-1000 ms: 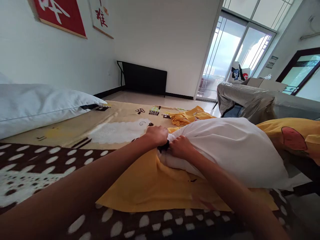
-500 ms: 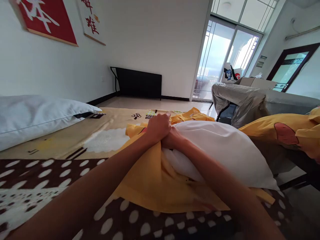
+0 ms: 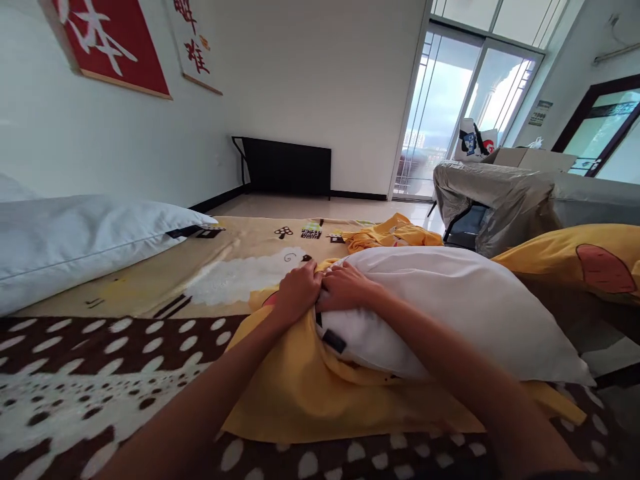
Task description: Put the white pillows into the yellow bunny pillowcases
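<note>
A yellow pillowcase (image 3: 280, 393) lies on the patterned blanket (image 3: 200, 360), with the left end of a white pillow (image 3: 450, 293) inside or against its opening. My left hand (image 3: 300, 287) is closed on the pillowcase's edge, fingers curled over the fabric. Right beside it, my right hand (image 3: 347, 287) grips the near-left end of the pillow, its fingers bent over the top. A small dark tag (image 3: 334, 341) shows on the pillow below my right hand. How far the pillow reaches under the cloth is hidden.
Another white pillow (image 3: 90, 247) lies at the left. Crumpled yellow cloth (image 3: 395, 232) sits behind the pillow, and a yellow item with a reddish patch (image 3: 605, 267) is at the right. Beyond stand plastic-covered furniture (image 3: 500, 187) and a black panel (image 3: 285, 170) by the wall.
My hands have moved apart from being pressed together and come slightly lower. The pillow's dark tag now shows. The whole view has shifted a little to the right.
</note>
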{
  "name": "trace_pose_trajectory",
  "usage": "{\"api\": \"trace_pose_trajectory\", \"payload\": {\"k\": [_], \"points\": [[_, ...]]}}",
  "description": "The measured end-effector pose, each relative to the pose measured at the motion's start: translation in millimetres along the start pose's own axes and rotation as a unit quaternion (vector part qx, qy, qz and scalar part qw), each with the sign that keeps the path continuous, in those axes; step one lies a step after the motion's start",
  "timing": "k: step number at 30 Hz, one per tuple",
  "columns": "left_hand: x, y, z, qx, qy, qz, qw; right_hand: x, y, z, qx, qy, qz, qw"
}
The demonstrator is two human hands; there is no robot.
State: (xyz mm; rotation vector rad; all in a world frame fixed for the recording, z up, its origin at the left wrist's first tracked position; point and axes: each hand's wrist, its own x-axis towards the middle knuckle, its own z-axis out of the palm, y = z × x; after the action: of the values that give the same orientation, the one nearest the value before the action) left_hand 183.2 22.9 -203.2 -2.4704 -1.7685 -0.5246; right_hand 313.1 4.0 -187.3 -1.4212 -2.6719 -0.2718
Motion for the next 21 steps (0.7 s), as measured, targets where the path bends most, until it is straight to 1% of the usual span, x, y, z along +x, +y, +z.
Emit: {"api": "trace_pose_trajectory", "payload": {"k": [2, 3, 4, 5, 6, 7, 8, 10, 13, 15, 18, 21], "points": [[-4, -1, 6, 0.003, 0.007, -0.001, 1.000, -1, 20, -13, 0.065, -0.028, -0.020, 0.997], [-6, -1, 8, 0.005, 0.009, 0.002, 1.000, -4, 34, -21, 0.094, -0.029, -0.019, 0.995], [-8, -2, 9, 0.008, 0.011, 0.007, 1.000, -8, 50, -28, 0.107, -0.007, -0.002, 0.994], [-11, -2, 10, 0.011, 0.013, 0.013, 1.000, -13, 66, -33, 0.105, 0.026, 0.021, 0.994], [-13, -2, 10, 0.015, 0.015, 0.018, 1.000, -20, 81, -35, 0.091, 0.046, 0.058, 0.993], [-15, -1, 9, 0.018, 0.017, 0.023, 0.999, -26, 94, -35, 0.077, 0.044, 0.099, 0.991], [-16, 0, 9, 0.022, 0.018, 0.029, 0.999, -33, 105, -31, 0.075, 0.024, 0.133, 0.988], [-17, 3, 8, 0.030, 0.018, 0.039, 0.999, -42, 115, -18, 0.085, -0.009, 0.170, 0.982], [-12, 7, 6, 0.043, 0.012, 0.051, 0.998, -46, 110, 0, 0.088, -0.015, 0.179, 0.980], [-5, 9, 4, 0.050, 0.006, 0.053, 0.997, -45, 98, 3, 0.078, -0.010, 0.184, 0.980], [8, 9, -2, 0.060, 0.000, 0.054, 0.997, -44, 77, -6, 0.029, -0.005, 0.196, 0.980], [22, 10, -10, 0.075, -0.006, 0.053, 0.996, -47, 51, -20, -0.059, -0.007, 0.191, 0.980]]}}
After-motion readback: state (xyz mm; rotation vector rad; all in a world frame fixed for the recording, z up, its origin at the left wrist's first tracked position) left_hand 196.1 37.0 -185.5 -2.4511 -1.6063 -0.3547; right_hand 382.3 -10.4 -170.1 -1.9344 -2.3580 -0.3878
